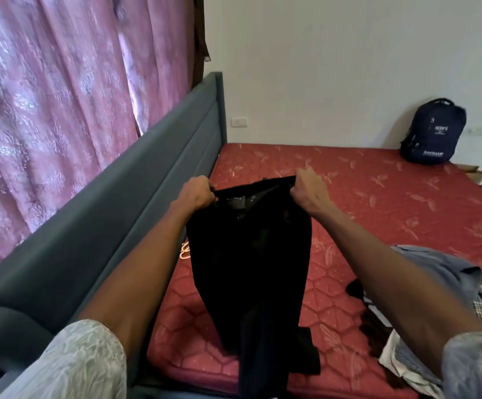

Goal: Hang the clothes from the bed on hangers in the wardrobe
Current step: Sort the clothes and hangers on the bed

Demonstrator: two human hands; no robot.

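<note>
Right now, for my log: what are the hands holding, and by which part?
Black trousers, held up by the waistband: left hand and right hand each grip an end.

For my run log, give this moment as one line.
left hand: grips black trousers | right hand: grips waistband | pile: on bed

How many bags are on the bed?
1. The backpack stands at the far right corner of the bed, against the wall. Another could be hidden out of view or under the clothes pile at right.
</note>
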